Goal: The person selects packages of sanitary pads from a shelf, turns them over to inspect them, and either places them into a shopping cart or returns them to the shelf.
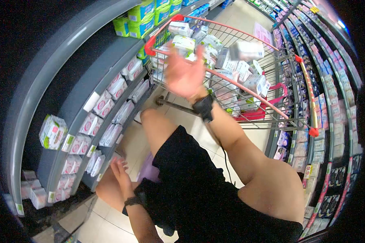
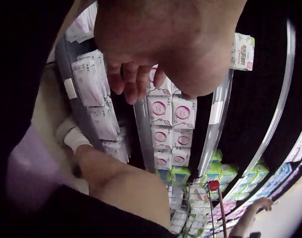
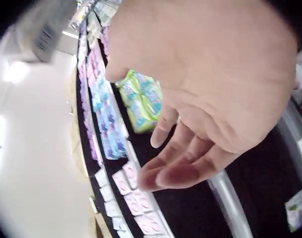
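A white packet (image 1: 249, 51), smeared by blur, shows above the heap of packs (image 1: 184, 43) in the shopping cart (image 1: 149, 47); it looks to be in the air rather than resting, though a single view cannot settle that. Its long side runs roughly left to right across the head view. The right hand (image 1: 185, 75) is much the nearer: the packet lies to its right and a little farther forward, with a clear gap between them. That hand is stretched over the near side of the cart, fingers loose and apart, grasping nothing. The left hand (image 1: 123, 178) hangs well back from the cart, low beside the shelf (image 1: 83, 60), its fingers relaxed and no pack in them. Nearest to it, along the shelf's lower levels, stand pink-circled packs (image 1: 103, 103) in rows. A lone pack (image 1: 53, 131) sits on the level above, and green packs (image 1: 142, 22) fill the far end. Across the aisle, well to the right, more goods (image 1: 320, 109) line the curved-looking racks.
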### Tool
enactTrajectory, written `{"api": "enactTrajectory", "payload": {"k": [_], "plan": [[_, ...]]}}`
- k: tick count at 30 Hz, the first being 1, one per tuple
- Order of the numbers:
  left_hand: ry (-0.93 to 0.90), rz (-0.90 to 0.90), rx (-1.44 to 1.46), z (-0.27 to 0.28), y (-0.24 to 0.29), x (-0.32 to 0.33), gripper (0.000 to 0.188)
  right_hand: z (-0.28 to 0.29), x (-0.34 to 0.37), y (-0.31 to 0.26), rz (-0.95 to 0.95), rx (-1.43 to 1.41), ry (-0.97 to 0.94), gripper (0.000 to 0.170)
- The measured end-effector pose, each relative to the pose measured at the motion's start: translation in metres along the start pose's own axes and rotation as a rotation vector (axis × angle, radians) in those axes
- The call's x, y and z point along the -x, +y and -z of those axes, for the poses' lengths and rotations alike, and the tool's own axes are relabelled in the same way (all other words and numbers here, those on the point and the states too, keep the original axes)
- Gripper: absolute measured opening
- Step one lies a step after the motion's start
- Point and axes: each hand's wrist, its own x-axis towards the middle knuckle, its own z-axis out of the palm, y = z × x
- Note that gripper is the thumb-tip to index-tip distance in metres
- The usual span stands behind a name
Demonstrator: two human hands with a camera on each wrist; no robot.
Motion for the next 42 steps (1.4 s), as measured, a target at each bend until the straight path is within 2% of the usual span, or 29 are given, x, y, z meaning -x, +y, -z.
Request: {"api": "enactTrajectory", "payload": {"k": [1,3,4,7,8,9,10,11,12,13,15,16,18,22,23,24,30,31,32,33,35,36,37,38,41,42], "plan": [[-0.015,-0.003,0.018,0.0,-0.007,-0.001,0.042,0.014,0.0,0.028,-0.045,0.034,0.125,0.09],[-0.016,0.018,-0.006,-0.005,-0.011,-0.003,0.042,0.053,-0.006,0.078,-0.299,0.026,0.133,0.081],[-0.007,0.032,-0.029,-0.002,-0.013,0.0,0.042,0.066,-0.008,0.108,-0.379,0.048,0.124,0.074],[-0.054,0.024,-0.062,0.002,-0.016,0.002,0.042,0.097,-0.02,0.199,-0.542,-0.125,-0.049,0.058],[-0.058,0.054,-0.038,0.005,-0.018,0.003,0.042,0.105,-0.019,0.222,-0.55,-0.153,-0.008,0.055],[-0.014,0.062,-0.099,-0.008,0.011,0.015,0.04,0.116,-0.02,0.25,-0.578,-0.187,0.027,0.053],[-0.017,0.049,-0.088,0.007,-0.028,0.012,0.037,0.128,-0.024,0.28,-0.623,-0.226,0.051,0.05],[-0.006,0.03,-0.08,0.03,-0.066,0.009,0.035,0.141,-0.022,0.302,-0.657,-0.165,0.142,0.044],[0.106,0.101,-0.185,0.016,-0.023,0.023,0.035,0.159,-0.014,0.315,-0.701,-0.099,0.212,0.039],[0.056,0.058,-0.131,0.031,-0.03,0.023,0.039,0.18,-0.003,0.319,-0.769,-0.101,0.305,0.034],[0.096,-0.135,-0.108,0.02,0.021,0.037,0.032,0.197,0.011,0.306,-0.859,0.11,0.552,0.035],[0.138,-0.089,-0.017,0.032,0.024,0.044,0.03,0.217,0.021,0.314,-0.74,0.221,0.724,0.034],[0.247,-0.034,-0.017,0.051,0.038,0.056,0.03,0.249,0.023,0.314,-0.714,0.368,0.77,0.029],[0.366,-0.039,-0.055,0.106,0.058,0.069,0.029,0.241,0.001,0.29,-0.675,0.291,0.577,0.021],[0.341,-0.121,-0.031,0.127,0.062,0.074,0.027,0.242,-0.001,0.289,-0.666,0.376,0.494,0.018],[0.415,-0.121,-0.171,0.143,0.079,0.075,0.027,0.241,-0.001,0.288,-0.678,0.456,0.427,0.018],[0.645,-0.29,-0.333,0.269,0.155,0.064,0.03,0.223,0.004,0.292,-0.814,0.814,0.095,0.024],[0.64,-0.348,-0.332,0.276,0.177,0.06,0.028,0.219,0.006,0.294,-0.834,0.87,0.001,0.027],[0.658,-0.321,-0.386,0.305,0.188,0.053,0.029,0.217,0.008,0.295,-0.856,0.931,-0.099,0.029],[0.682,-0.293,-0.437,0.334,0.198,0.047,0.029,0.219,0.012,0.295,-0.887,0.93,-0.205,0.041],[0.827,-0.179,-0.424,0.351,0.235,0.027,0.027,0.218,0.018,0.295,-0.997,1.043,-0.34,0.048],[0.84,-0.184,-0.454,0.357,0.251,0.018,0.025,0.219,0.019,0.299,-1.049,1.093,-0.416,0.052],[0.806,-0.247,-0.534,0.358,0.264,0.009,0.021,0.217,0.021,0.297,-1.119,1.134,-0.484,0.066],[0.705,-0.247,-0.546,0.363,0.276,0.0,0.022,0.21,0.022,0.294,-1.208,1.166,-0.519,0.069],[0.838,-0.099,-0.443,0.394,0.291,-0.025,0.034,0.193,0.02,0.286,-1.491,1.266,-0.624,0.083],[0.88,-0.046,-0.418,0.411,0.289,-0.034,0.041,0.189,0.018,0.283,-1.503,1.298,-0.653,0.082]]}}
